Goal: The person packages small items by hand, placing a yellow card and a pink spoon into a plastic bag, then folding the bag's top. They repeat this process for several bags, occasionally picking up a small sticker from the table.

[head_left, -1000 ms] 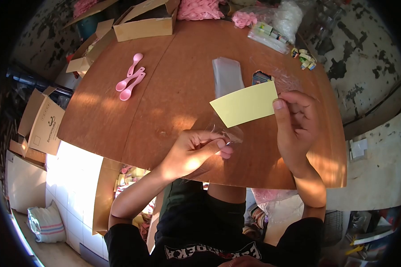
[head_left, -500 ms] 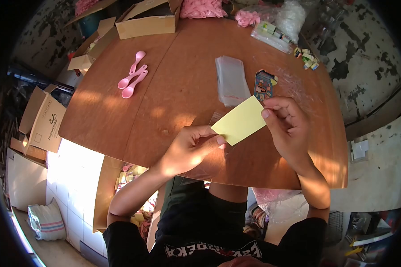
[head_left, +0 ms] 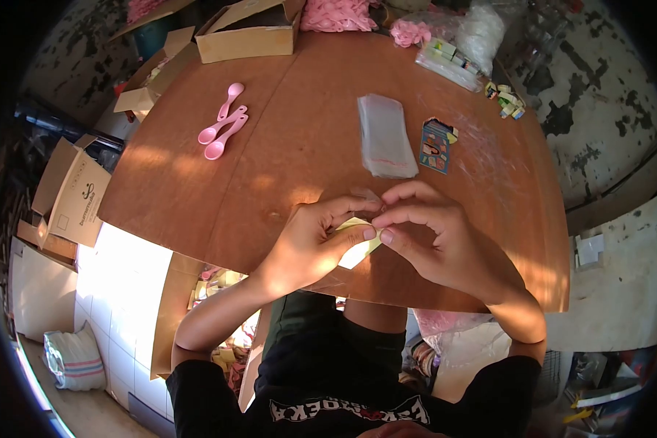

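Note:
A pale yellow card point(head_left: 358, 248) is pinched between the thumb and fingers of my left hand point(head_left: 310, 237), its lower part catching bright light. My right hand point(head_left: 434, 237) meets it at the card's upper edge, thumb and index finger pressed together; what they grip there is too small to name. A bit of clear plastic point(head_left: 367, 195) shows by the fingertips. Beyond the hands lie a stack of clear plastic sleeves point(head_left: 387, 135) and a dark blue printed card point(head_left: 436, 146).
Three pink spoons point(head_left: 223, 131) lie on the left of the brown table point(head_left: 285, 146). Open cardboard boxes point(head_left: 248, 45) and pink items point(head_left: 337, 14) line the back edge. Plastic bags point(head_left: 449, 62) and small folded pieces point(head_left: 505, 100) are at the back right.
My right hand has moved left and down to meet my left hand. The yellow card has come down and is now mostly covered by the fingers. The dark blue card shows more fully.

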A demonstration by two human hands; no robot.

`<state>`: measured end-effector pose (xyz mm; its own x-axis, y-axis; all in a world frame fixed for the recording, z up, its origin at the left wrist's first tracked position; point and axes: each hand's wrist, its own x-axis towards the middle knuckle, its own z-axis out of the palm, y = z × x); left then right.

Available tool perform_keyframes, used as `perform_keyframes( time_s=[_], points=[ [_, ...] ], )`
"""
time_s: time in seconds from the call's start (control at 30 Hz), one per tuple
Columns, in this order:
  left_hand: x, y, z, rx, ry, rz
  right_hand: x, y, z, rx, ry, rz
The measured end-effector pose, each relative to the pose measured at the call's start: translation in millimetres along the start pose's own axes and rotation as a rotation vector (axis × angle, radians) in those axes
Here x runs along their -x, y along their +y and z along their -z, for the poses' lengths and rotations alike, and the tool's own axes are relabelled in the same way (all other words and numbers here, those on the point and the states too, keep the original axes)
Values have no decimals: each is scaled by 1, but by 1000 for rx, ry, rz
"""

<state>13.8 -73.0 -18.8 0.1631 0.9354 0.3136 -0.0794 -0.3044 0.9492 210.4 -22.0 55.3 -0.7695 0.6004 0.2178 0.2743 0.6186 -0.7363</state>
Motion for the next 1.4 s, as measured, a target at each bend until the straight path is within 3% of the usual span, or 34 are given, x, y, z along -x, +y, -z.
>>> perform_keyframes(
  time_s=[0.13, 0.2, 0.27, 0.3, 0.33, 0.4, 0.47, 0.5, 0.53, 0.57, 0.63, 0.7, 0.87, 0.93, 1.1, 1.17, 1.2, 1.27, 1.33, 1.4],
  points=[
    [8, 14, -1, -115, 23, 123, -3, 6, -4, -122, -137, 42],
    [10, 12, -2, -131, 7, -46, -5, 7, -6, -152, -191, 89],
    [12, 18, 0, -195, 31, -27, -7, -3, -7, -293, -333, -284],
    [11, 16, 2, -249, 54, -134, -11, -1, -8, -292, -340, -280],
    [11, 17, 5, -302, 77, -239, -15, 2, -9, -226, -341, -210],
    [18, 21, 10, -407, 96, -238, -28, 2, -11, -162, -346, -136],
    [31, 17, 16, -240, 137, -140, -51, -2, -6, -329, -479, -72],
    [39, 15, 22, -210, 138, -36, -67, 3, -2, -300, -479, 107],
    [46, 9, 26, -216, 136, -36, -82, 10, -2, -409, -434, -35],
    [53, 0, 30, -221, 211, 2, -102, 23, -4, -483, -350, 0],
    [64, -4, 32, -198, 309, 101, -148, 51, -29, -217, -91, 55],
    [70, -4, 31, -143, 350, 120, -188, 72, -57, 112, -22, 214],
    [76, -1, 38, -96, 383, 179, -253, 90, -145, 182, 35, 435],
    [74, 3, 38, -98, 400, 160, -270, 98, -163, 202, 1, 410],
    [67, 6, 39, -86, 424, 107, -245, 83, -139, 483, 32, 476],
    [63, 4, 40, -121, 406, 126, -219, 79, -121, 605, 201, 597],
    [60, 2, 40, -114, 402, 123, -205, 77, -108, 612, 199, 593],
    [57, -1, 39, -169, 396, 84, -174, 74, -79, 232, 11, 265],
    [51, -3, 37, -153, 360, 62, -138, 65, -48, -161, -10, -22],
    [44, -4, 33, -140, 326, 39, -105, 60, -19, -277, 90, -160]
  ],
)
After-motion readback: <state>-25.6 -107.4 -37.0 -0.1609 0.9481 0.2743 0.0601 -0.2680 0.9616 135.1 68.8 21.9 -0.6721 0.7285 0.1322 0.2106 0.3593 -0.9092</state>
